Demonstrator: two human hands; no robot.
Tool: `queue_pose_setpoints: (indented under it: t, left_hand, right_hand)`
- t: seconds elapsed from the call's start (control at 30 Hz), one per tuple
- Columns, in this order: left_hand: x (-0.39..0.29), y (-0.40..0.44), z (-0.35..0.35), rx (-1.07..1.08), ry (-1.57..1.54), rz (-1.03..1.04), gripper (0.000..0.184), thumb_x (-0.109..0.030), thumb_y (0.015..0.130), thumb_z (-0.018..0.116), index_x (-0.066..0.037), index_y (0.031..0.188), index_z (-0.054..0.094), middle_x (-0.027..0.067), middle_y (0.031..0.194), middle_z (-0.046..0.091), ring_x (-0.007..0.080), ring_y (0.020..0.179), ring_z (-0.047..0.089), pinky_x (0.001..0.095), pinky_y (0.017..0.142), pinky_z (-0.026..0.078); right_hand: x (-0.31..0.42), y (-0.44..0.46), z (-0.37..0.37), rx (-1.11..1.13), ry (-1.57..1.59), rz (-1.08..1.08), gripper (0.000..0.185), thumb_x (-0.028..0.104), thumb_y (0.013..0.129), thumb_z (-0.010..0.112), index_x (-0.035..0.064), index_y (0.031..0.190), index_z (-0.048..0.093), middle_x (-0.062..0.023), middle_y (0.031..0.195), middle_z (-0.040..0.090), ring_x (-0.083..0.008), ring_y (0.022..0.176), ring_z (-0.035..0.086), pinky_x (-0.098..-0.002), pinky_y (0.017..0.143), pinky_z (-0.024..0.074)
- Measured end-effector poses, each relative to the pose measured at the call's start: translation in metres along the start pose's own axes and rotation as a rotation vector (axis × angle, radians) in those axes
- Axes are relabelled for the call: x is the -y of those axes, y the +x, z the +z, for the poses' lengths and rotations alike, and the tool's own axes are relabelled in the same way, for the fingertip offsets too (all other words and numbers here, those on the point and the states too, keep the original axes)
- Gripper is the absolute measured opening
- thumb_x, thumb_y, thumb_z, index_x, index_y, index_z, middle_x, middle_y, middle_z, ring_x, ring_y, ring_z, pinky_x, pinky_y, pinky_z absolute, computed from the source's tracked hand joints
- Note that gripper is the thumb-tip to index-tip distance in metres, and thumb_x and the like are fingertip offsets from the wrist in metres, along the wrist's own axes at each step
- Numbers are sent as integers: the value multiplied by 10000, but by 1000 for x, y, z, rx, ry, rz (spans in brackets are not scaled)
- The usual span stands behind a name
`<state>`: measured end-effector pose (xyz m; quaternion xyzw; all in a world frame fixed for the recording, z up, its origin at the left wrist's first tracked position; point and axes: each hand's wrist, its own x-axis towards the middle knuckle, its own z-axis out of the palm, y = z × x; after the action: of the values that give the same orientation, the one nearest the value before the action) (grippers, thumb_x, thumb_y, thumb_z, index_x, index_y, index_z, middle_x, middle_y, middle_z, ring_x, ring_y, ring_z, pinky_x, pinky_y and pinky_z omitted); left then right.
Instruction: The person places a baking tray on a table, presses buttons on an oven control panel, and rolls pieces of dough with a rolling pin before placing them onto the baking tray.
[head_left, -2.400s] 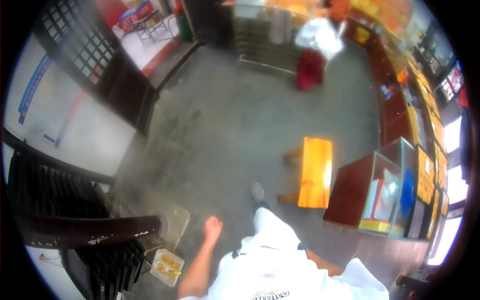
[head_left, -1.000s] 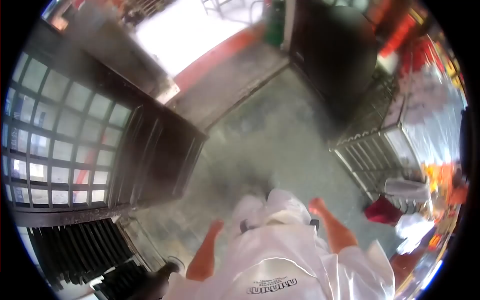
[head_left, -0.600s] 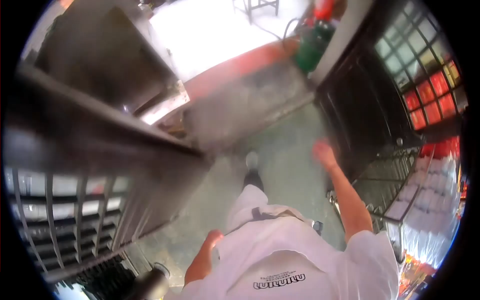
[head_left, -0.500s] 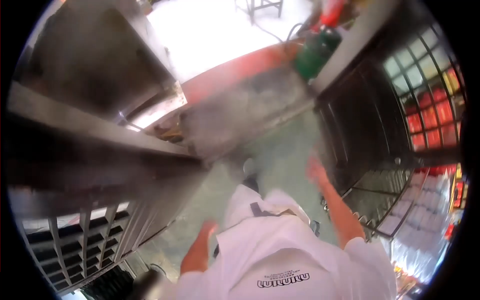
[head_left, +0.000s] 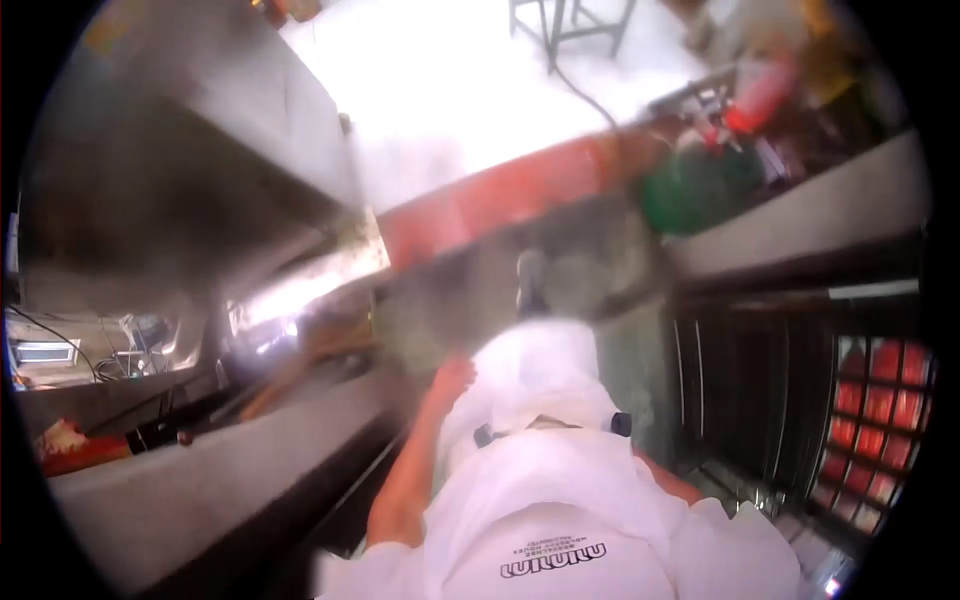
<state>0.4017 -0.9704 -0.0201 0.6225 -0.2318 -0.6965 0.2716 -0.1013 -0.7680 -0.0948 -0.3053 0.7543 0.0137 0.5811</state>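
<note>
My left hand hangs beside my white trousers, near the left thigh. Its fingers are blurred but look loosely bent and apart, and I make out nothing in them. Of my right arm only part of the forearm shows, beside my white shirt. The right hand is hidden behind my body. One dark shoe with a pale toe reaches forward over the doorway's grey threshold.
A reddish strip crosses the floor ahead, before bright ground with a metal-legged stool. A green container stands right. Dark door panels and a barred grille flank me on the right, a wall ledge on the left.
I have moved forward into the doorway, and the view has turned. My left hand has swung forward; my right hand has swung back out of sight. The left-hand grille has left the view.
</note>
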Motion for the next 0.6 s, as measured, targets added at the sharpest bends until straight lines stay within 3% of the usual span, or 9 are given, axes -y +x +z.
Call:
queue_pose_setpoints:
  t: [0.1,0.17,0.23,0.27,0.3,0.33,0.37,0.47,0.6]
  left_hand:
    - [-72,54,-6,-232,-38,-161,311,-224,946,655,-41,1197,653,76,1003,728,167,879,687,321,745,551]
    - [-84,67,-30,-316,117,-138,222,-202,940,657,-69,1118,662,51,908,710,151,776,668,310,649,542]
    - [-112,100,-47,-295,225,-18,185,-194,943,650,-76,1086,660,50,872,696,141,744,654,295,611,531]
    - [-144,131,-45,-325,139,-11,169,-191,945,647,-79,1071,658,52,855,687,136,731,647,288,592,525]
    - [-155,119,-47,-411,-197,-230,157,-189,948,643,-80,1059,655,60,839,677,131,723,641,279,574,517]
    - [-129,141,-78,-280,-194,-137,151,-178,958,620,-74,1064,647,66,829,661,130,709,633,261,554,503]
    - [-149,153,-75,-347,-148,-151,160,-178,945,610,-77,1053,669,90,887,677,190,788,644,316,629,513]
    - [-173,183,-68,-537,212,-219,218,-176,905,578,-85,1022,737,165,1060,726,372,1027,675,482,854,542]
    - [-211,243,-90,-258,789,-196,221,-173,892,582,-58,990,743,199,1049,719,373,991,681,496,839,544]
  right_hand:
    - [129,121,-61,13,98,-134,313,294,986,553,49,1045,739,-184,1110,735,-312,1008,683,-490,902,515]
    - [268,174,-125,131,-1017,-565,310,262,974,519,50,1096,710,-162,1019,733,-305,977,699,-461,830,549]
    - [392,231,-171,-14,296,-50,201,204,975,589,67,1115,633,-79,842,693,-228,611,649,-379,517,520]
    - [468,248,-205,-78,243,-156,173,197,979,599,73,1094,636,-68,830,687,-201,599,640,-361,507,513]
    - [528,251,-228,-124,185,-228,146,190,983,610,80,1073,639,-57,817,681,-173,587,631,-343,497,506]
    - [586,238,-245,-103,264,-238,125,193,982,597,79,997,647,-54,794,665,-164,608,622,-321,502,488]
    - [651,250,-268,-86,348,-278,149,195,981,584,79,920,655,-52,770,650,-155,628,612,-298,508,469]
    - [787,269,-299,-44,298,-391,162,209,990,598,74,925,660,-39,783,637,-143,674,620,-303,559,501]
    - [899,303,-293,29,203,-492,174,211,989,599,51,1002,666,-56,823,666,-141,678,633,-277,551,484]
